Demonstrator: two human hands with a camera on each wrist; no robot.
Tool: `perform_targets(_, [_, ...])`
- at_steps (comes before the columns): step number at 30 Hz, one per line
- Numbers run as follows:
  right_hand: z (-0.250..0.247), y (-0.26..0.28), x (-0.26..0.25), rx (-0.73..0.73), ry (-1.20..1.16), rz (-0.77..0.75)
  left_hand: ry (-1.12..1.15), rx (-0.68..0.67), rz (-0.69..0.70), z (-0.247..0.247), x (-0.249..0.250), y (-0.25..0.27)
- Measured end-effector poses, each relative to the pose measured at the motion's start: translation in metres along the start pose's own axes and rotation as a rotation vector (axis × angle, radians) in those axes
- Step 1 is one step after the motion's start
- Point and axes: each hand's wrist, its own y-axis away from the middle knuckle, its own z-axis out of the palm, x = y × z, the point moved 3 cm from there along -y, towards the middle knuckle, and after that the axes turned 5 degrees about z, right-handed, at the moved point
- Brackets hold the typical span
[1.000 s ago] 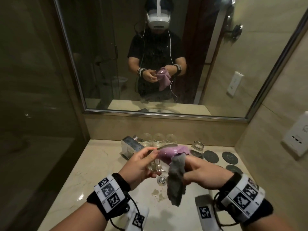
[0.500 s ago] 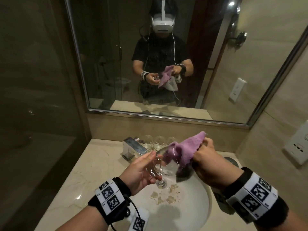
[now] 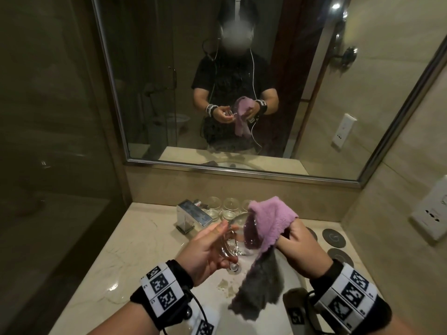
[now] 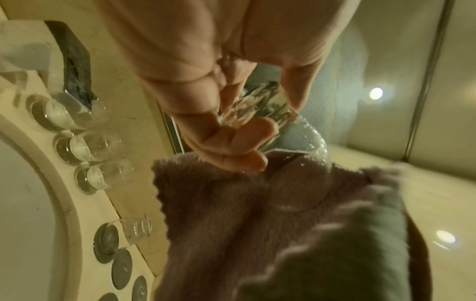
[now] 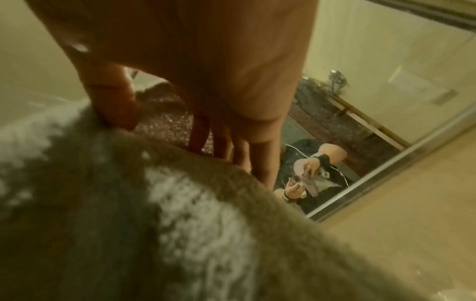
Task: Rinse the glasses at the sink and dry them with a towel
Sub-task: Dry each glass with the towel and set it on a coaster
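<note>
Head view showed the left hand (image 3: 205,252) over the white sink basin (image 3: 273,317), its fingers and thumb curled round the thick base of a clear stemless glass (image 3: 238,238) that lay tilted on its side, mouth toward the right. The right hand (image 3: 298,249) pinched a pink towel (image 3: 271,218) between thumb and fingers; part of the cloth was pushed into the mouth of the glass and showed through its wall, another fold stood up above the rim, and the grey underside of the towel hung down over the basin. Both hands were held just above the drain (image 3: 234,267), clear of the counter.

Left wrist view showed the fingertips (image 4: 257,160) of that hand closed on the faceted bottom of the glass, water drops beading its wall, with the towel touching the glass below them. Right wrist view was mostly filled by blurred towel pile, the thumb (image 5: 115,106) and fingers pressed into it.

Behind the basin stood a square chrome faucet (image 3: 193,215) and, just beside it to the right, a row of glasses (image 3: 229,209) on the beige marble counter (image 3: 135,252). Round dark coasters (image 3: 333,238) lay at the right of the basin. A framed mirror (image 3: 169,93) above reflected the person, and a white socket plate (image 3: 433,213) sat on the right wall.
</note>
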Motion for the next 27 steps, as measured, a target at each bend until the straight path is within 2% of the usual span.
perform_targets(2, [0.0,0.002,0.005,-0.005,-0.029,0.072,-0.029,-0.001,0.014,-0.002,-0.001,-0.001])
perform_targets(5, [0.005,0.004,0.015,0.076,-0.039,0.167,-0.092,-0.028,0.087,0.002,0.001,-0.001])
perform_targets(7, [0.012,0.004,0.025,0.144,-0.142,0.256,-0.316,-0.041,0.186,0.003,0.002,0.0])
perform_targets(10, [0.021,0.002,0.033,0.215,-0.442,0.413,-0.798,-0.133,0.441,0.007,0.003,0.003])
perform_targets(12, [0.02,0.001,0.039,0.272,-0.58,0.463,-0.97,-0.187,0.574,0.009,0.002,0.003])
perform_targets(13, [0.019,0.001,0.041,0.296,-0.61,0.463,-0.957,-0.194,0.573,0.01,0.001,0.002])
perform_targets(14, [0.017,0.0,0.042,0.32,-0.597,0.439,-0.869,-0.189,0.49,0.01,0.001,0.001])
perform_targets(17, [0.013,0.002,0.04,0.363,-0.381,0.251,-0.407,-0.099,0.09,0.01,-0.002,-0.003])
perform_targets(18, [0.013,0.003,0.038,0.368,-0.316,0.188,-0.337,-0.071,0.015,0.008,-0.002,-0.004])
perform_targets(19, [0.014,0.004,0.037,0.371,-0.283,0.156,-0.352,-0.069,0.0,0.008,-0.002,-0.006])
perform_targets(21, [0.016,0.001,0.043,0.35,-0.328,0.198,-0.545,-0.104,0.124,0.011,0.001,-0.007])
perform_targets(24, [0.021,-0.006,0.061,0.283,-0.649,0.494,-1.119,-0.183,0.566,0.01,0.008,-0.006])
perform_targets(25, [0.022,-0.005,0.064,0.256,-0.729,0.567,-1.224,-0.223,0.665,0.01,0.009,-0.005])
perform_targets(26, [0.021,-0.005,0.063,0.249,-0.769,0.578,-1.243,-0.239,0.686,0.01,0.009,-0.005])
perform_targets(27, [0.019,-0.006,0.061,0.249,-0.754,0.531,-1.21,-0.223,0.629,0.008,0.008,-0.006])
